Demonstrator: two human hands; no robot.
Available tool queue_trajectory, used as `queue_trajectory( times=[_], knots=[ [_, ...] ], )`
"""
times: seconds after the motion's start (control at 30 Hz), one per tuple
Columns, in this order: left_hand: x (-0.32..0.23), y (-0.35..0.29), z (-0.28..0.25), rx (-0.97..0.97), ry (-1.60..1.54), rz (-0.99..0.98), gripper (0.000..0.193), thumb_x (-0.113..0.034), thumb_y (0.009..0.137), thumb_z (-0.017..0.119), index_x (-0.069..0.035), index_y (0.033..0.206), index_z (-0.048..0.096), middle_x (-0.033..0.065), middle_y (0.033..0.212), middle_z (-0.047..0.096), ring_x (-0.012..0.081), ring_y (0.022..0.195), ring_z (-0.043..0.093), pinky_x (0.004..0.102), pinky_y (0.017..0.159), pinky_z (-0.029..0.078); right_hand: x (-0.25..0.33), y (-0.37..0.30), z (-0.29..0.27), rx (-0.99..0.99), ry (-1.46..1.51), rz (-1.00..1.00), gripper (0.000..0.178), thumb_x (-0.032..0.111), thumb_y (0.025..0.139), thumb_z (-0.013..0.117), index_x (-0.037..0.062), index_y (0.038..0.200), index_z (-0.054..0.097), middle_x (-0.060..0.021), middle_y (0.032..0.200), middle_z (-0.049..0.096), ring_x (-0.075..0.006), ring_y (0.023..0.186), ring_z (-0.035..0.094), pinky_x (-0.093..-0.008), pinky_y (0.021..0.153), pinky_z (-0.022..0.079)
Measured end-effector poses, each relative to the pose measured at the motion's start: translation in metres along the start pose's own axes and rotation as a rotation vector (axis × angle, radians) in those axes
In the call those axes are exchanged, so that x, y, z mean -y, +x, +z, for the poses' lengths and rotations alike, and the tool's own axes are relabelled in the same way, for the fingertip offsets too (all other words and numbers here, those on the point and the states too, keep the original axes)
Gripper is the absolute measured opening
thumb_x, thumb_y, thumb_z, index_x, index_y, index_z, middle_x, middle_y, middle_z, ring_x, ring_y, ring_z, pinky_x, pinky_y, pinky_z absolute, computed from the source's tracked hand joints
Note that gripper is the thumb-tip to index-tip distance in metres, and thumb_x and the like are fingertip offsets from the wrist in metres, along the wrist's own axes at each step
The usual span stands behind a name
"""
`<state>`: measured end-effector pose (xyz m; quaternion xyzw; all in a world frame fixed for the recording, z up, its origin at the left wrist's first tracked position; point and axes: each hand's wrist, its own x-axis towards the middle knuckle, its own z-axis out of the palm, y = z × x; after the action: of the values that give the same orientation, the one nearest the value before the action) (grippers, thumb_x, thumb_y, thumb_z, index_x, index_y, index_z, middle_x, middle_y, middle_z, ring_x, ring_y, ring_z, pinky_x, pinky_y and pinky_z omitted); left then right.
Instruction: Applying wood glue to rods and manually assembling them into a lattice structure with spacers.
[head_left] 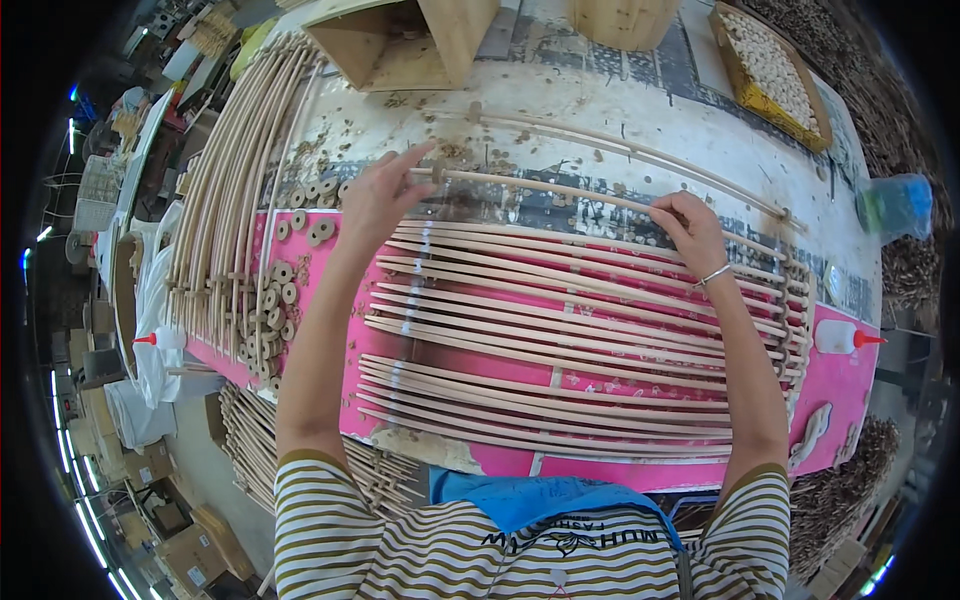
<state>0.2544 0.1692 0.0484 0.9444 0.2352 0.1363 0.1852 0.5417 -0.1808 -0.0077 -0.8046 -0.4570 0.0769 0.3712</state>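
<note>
A thin pale wooden rod (540, 184) lies crosswise between my hands, with a small round wooden disc (438, 173) near its left end. My left hand (378, 195) is at that end, its index finger stretched out above the rod and the thumb below, apart. Further right, my right hand (692, 228) pinches the same rod between thumb and fingers. Several similar rods (560, 315) lie side by side below, many with discs at their right ends. Beyond the held rod, another pair of rods (640, 150) rests on the worn tabletop.
Loose discs (275, 300) are piled on the pink sheet (352, 375). More rods (225, 180) are stacked at the left. White bottles with red tips stand at left (172, 339) and right (836, 337). A wooden box (455, 45) and a yellow tray (800, 130) of small pale pieces sit far off.
</note>
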Motion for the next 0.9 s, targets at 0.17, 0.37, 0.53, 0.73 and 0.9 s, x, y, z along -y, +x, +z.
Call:
queue_trajectory(
  times=[0.17,0.37,0.53,0.73,0.9],
  knots=[
    [0.007,0.008,0.014,0.044,0.051,0.061,0.047,-0.028,0.086,0.081,-0.029,0.132,0.071,0.0041,0.091,0.066,0.0249,0.087,0.07,0.0414,0.072,0.054,-0.006,-0.001,0.003,0.0,0.174,0.089,0.015,0.02,0.095,0.075,0.0057,0.099,0.073,-0.0066,0.084,0.065,-0.0213,0.08,0.064,-0.0338,0.07,0.051],
    [0.006,0.009,0.024,0.01,0.075,0.062,0.04,-0.026,0.083,0.083,-0.026,0.122,0.074,0.0031,0.091,0.066,0.0262,0.087,0.07,0.0421,0.072,0.055,-0.002,0.001,0.001,0.002,0.128,0.092,0.014,0.019,0.092,0.076,0.0062,0.097,0.072,-0.0067,0.088,0.066,-0.0217,0.084,0.064,-0.0343,0.072,0.052],
    [0.009,0.009,0.029,-0.005,0.048,0.061,0.041,-0.024,0.081,0.084,-0.025,0.121,0.074,0.0046,0.091,0.065,0.028,0.089,0.069,0.0425,0.074,0.055,0.002,0.003,-0.005,-0.041,-0.209,-0.102,0.017,0.021,0.091,0.077,0.0073,0.1,0.072,-0.0074,0.083,0.061,-0.0275,0.086,0.06,-0.039,0.079,0.048],
    [0.001,0.009,0.03,-0.015,0.046,0.057,0.042,-0.021,0.08,0.084,-0.025,0.121,0.074,0.0053,0.091,0.064,0.0288,0.09,0.068,0.0432,0.076,0.055,0.003,0.002,-0.004,-0.04,-0.169,-0.065,0.014,0.019,0.089,0.077,0.0077,0.096,0.071,-0.007,0.085,0.064,-0.0278,0.087,0.061,-0.04,0.08,0.048],
    [0.002,0.011,0.032,-0.048,0.048,0.081,0.043,-0.021,0.081,0.084,-0.026,0.122,0.073,0.0042,0.091,0.064,0.0278,0.092,0.069,0.0423,0.075,0.055,-0.001,0.005,-0.007,0.017,-0.125,0.009,0.015,0.01,0.092,0.075,0.0014,0.102,0.068,-0.0079,0.094,0.063,-0.0224,0.091,0.062,-0.0331,0.084,0.052]
  ],
)
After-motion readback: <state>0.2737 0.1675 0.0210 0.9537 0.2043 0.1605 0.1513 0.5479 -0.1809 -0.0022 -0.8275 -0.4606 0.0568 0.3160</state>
